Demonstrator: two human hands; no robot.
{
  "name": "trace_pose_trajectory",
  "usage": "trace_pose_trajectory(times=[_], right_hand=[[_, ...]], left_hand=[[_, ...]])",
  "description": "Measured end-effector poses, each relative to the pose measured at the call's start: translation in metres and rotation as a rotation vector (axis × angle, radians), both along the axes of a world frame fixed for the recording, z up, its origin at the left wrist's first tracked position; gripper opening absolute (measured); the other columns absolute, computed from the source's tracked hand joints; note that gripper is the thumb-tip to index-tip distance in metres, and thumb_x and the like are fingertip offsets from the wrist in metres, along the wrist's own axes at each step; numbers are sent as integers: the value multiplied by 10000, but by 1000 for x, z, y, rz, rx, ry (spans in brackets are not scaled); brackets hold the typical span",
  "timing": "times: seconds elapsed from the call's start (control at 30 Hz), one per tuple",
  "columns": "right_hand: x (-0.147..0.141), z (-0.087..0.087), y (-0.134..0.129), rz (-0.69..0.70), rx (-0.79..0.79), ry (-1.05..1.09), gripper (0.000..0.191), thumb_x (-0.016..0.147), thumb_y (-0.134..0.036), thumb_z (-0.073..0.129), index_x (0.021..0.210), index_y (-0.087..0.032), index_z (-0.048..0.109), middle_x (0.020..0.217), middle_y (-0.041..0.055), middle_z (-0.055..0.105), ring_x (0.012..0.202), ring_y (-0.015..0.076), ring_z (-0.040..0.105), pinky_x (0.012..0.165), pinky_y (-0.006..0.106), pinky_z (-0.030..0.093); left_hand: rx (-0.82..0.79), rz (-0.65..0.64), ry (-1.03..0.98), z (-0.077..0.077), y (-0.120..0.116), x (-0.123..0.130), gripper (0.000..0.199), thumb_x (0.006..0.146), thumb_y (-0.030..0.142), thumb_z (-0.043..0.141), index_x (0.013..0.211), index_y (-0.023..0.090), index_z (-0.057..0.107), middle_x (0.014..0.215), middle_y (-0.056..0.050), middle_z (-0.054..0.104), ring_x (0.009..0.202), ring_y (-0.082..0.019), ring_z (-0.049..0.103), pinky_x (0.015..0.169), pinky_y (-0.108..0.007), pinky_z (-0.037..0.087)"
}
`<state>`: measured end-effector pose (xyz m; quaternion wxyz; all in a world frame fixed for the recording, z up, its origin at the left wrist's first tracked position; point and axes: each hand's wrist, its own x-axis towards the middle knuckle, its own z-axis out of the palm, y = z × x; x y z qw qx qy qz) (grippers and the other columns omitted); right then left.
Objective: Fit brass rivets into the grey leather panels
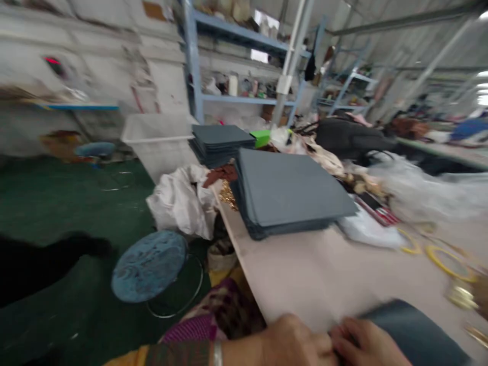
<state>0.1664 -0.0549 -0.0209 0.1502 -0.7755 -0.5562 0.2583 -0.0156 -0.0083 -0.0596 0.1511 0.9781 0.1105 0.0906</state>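
At the bottom edge of the head view, my left hand [293, 338] reaches in from the left, with a bracelet on the wrist. Its fingers are curled together and meet those of my right hand [364, 340], which is also closed. Both are blurred, and whatever lies between the fingertips is hidden. Beside and partly under my right hand, a dark grey-blue sheet [414, 330] rests on the table [305, 274]. Farther up the table stands a thick stack of similar sheets [293, 188].
A second stack [221, 137] sits behind. Yellow rings [450, 262], a red-and-black packet [377, 208] and clear plastic bags [430, 188] lie at right. Left of the table are a round blue stool [150, 264], a white sack [183, 201] and a white bin [160, 132]. A dark leg [49, 264] shows at far left.
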Motion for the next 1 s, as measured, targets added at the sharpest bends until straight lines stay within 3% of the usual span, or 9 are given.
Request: trace_pose_trajectory(times=[0.07,0.13,0.3,0.5,0.6,0.67,0.73,0.87,1.0], right_hand=[[5,18,-13,-58,-189,37,183,698,-86,592,542,-173,628,431,-39,565,401,87,504,394,173,349],[2,31,-9,-96,-286,75,141,680,-82,564,606,-168,648,438,-42,561,395,87,494,383,169,318],[-11,47,-2,-136,-237,39,55,634,-128,667,659,-172,689,526,-20,618,506,116,566,437,184,339],[-13,48,-42,-285,47,-123,215,766,-294,668,963,-228,722,921,35,726,882,189,667,775,260,496],[-8,51,-71,-504,250,-283,459,794,-297,656,1238,-192,611,1303,138,578,1246,294,505,1041,424,399],[-3,50,-89,-627,275,-229,650,782,-306,673,1385,-164,475,1446,177,439,1371,321,367,1106,474,331],[4,46,-103,-689,300,-106,749,744,-256,693,1432,-175,409,1469,173,413,1340,318,420,1086,476,367],[20,43,-128,-722,499,31,666,667,-61,606,1307,-230,539,1407,110,500,1041,228,648,955,420,493],[44,81,-174,-621,708,-24,452,717,-97,539,1136,-223,654,1276,72,605,926,171,671,892,345,523]], left_hand=[[53,-143,-96,7,-12,10,311,884,400,551,1060,144,568,979,-46,622,719,-182,629,530,-323,495],[22,-136,-92,16,-12,10,379,798,366,619,1099,153,533,1041,-42,621,748,-204,630,580,-352,518],[-101,-96,-24,27,-8,3,493,701,147,538,1192,191,545,1088,-50,644,850,-247,647,729,-397,556],[-79,-28,-179,-8,-1,7,664,675,52,407,1279,290,544,1182,-16,641,950,-181,665,843,-291,524],[-53,11,-317,-23,-1,11,595,752,97,382,1271,341,541,1205,24,627,891,-142,682,743,-210,519],[-40,15,-353,-26,-8,13,587,768,101,370,1272,348,544,1196,28,628,845,-131,688,690,-185,515],[-26,-3,-379,-26,-17,18,622,746,86,387,1284,356,544,1198,26,628,854,-137,692,710,-175,520],[-31,-60,-448,-17,-39,28,656,726,115,482,1309,414,514,1205,35,626,908,-169,696,784,-194,542],[-207,-121,-453,-1,-55,28,588,830,374,595,1384,407,402,1233,18,607,887,-159,691,742,-174,550]])
